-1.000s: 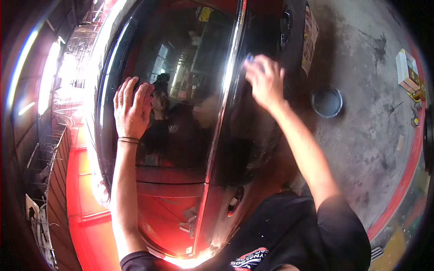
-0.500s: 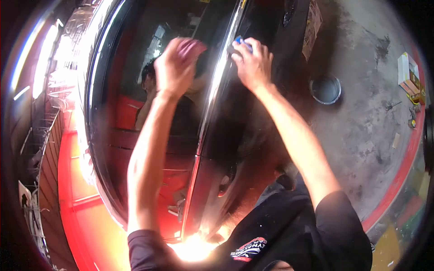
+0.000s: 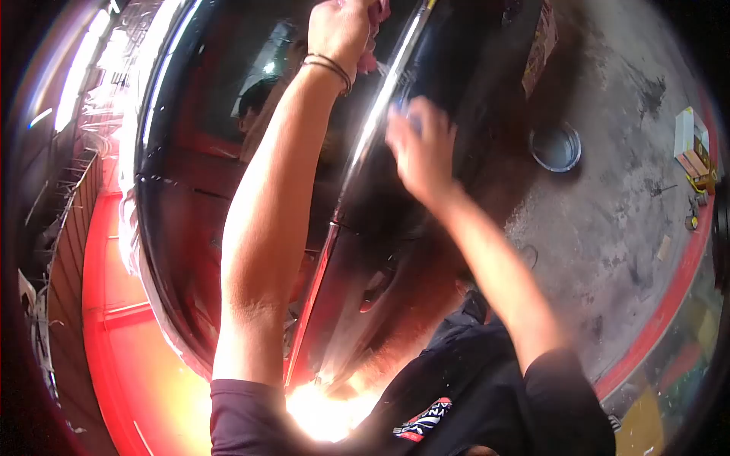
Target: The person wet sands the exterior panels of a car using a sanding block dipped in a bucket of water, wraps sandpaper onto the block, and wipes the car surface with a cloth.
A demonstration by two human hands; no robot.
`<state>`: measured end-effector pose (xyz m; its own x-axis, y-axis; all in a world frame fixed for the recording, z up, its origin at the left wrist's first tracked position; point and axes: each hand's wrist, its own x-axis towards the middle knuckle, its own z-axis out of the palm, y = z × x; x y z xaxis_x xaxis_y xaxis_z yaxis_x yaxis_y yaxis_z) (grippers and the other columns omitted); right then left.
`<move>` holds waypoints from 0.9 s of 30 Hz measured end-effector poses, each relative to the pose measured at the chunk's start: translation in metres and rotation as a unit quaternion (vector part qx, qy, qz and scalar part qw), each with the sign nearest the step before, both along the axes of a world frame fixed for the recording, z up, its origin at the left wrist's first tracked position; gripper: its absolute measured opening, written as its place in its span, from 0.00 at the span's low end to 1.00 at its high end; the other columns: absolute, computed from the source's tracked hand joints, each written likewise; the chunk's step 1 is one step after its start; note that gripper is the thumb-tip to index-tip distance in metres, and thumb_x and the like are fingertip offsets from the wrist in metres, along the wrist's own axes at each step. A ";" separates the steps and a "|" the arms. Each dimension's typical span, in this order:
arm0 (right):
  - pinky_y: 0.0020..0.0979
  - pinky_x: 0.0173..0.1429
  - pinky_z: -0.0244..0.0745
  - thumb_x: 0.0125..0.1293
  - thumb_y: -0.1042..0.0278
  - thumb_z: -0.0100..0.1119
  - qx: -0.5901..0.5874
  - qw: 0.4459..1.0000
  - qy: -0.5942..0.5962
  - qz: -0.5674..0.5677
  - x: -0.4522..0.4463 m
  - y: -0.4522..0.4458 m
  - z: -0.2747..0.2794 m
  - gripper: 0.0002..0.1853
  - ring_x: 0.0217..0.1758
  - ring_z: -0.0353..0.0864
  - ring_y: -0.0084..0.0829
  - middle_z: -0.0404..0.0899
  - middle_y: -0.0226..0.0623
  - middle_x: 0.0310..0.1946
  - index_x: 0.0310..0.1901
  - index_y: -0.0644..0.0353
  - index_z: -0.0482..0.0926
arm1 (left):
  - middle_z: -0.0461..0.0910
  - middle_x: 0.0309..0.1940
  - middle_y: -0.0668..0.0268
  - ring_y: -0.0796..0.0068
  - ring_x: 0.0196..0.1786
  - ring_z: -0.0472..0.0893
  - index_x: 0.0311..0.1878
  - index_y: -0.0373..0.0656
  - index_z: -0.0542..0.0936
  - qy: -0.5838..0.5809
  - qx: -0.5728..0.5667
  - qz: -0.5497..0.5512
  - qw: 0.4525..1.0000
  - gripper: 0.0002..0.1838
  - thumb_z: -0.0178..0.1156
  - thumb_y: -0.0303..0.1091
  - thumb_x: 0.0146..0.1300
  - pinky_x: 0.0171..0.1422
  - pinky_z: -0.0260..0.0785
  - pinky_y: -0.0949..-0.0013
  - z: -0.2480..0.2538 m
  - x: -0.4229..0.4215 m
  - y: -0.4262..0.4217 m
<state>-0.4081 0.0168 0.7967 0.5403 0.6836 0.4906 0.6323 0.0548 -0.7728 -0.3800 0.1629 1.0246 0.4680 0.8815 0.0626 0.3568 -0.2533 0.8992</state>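
Note:
At the top of the view my left hand (image 3: 338,34) is closed on a pinkish-red cloth (image 3: 372,38), part of which hangs beside the chrome trim strip (image 3: 374,114) of a black car. My right hand (image 3: 422,148), smeared by motion, has its fingers curled round a small blue thing (image 3: 415,121) of a kind I cannot make out. It is just right of the strip, over the car's dark side panel (image 3: 449,68). Left of the strip, the dark glass (image 3: 220,99) mirrors a person and bright lights.
A bucket (image 3: 557,148) stands on the stained grey floor (image 3: 601,228) at the right. Farther right are a cardboard box (image 3: 690,144) and a red floor stripe (image 3: 669,304). Along the left run a red surface (image 3: 122,342) and a wire rack (image 3: 72,220). Strong glare lies at the bottom.
My left hand has moved up and to the right with the cloth, close to the chrome strip. My right hand has come down toward me with the blue thing. The view has shifted slightly.

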 end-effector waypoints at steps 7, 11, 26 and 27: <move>0.63 0.69 0.76 0.80 0.54 0.73 0.001 0.999 -0.011 -0.049 0.036 0.028 0.005 0.17 0.69 0.80 0.51 0.79 0.35 0.68 0.67 0.39 0.88 | 0.68 0.17 0.70 0.74 0.14 0.64 0.26 0.46 0.79 -0.001 -0.023 0.015 1.000 0.19 0.60 0.43 0.74 0.17 0.55 0.62 0.057 -0.034 -0.020; 0.59 0.64 0.77 0.76 0.55 0.78 -0.002 0.997 -0.032 -0.071 -0.043 -0.016 0.006 0.21 0.65 0.82 0.49 0.81 0.38 0.63 0.67 0.44 0.89 | 0.67 0.17 0.69 0.74 0.13 0.63 0.27 0.46 0.77 0.029 0.008 0.035 0.999 0.20 0.59 0.45 0.75 0.17 0.56 0.61 0.083 -0.047 -0.040; 0.69 0.87 0.65 0.82 0.53 0.71 -0.076 0.987 0.000 0.141 -0.064 -0.047 -0.017 0.26 0.85 0.73 0.57 0.76 0.51 0.79 0.78 0.42 0.84 | 0.83 0.58 0.55 0.45 0.71 0.82 0.56 0.46 0.85 0.353 0.649 -0.228 0.634 0.10 0.71 0.38 0.79 0.79 0.74 0.42 0.072 -0.106 0.080; 0.69 0.84 0.68 0.81 0.54 0.73 -0.046 0.984 0.020 0.172 -0.060 -0.049 -0.018 0.22 0.86 0.73 0.55 0.76 0.48 0.80 0.74 0.34 0.88 | 0.84 0.62 0.55 0.45 0.75 0.80 0.56 0.47 0.85 0.351 0.660 -0.210 0.629 0.11 0.72 0.38 0.78 0.82 0.72 0.42 0.069 -0.101 0.078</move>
<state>-0.4679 -0.0325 0.7784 0.2864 0.8699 0.4015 0.5579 0.1892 -0.8080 -0.4806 0.2410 1.0935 0.9638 0.0664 0.2580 0.2003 -0.8192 -0.5373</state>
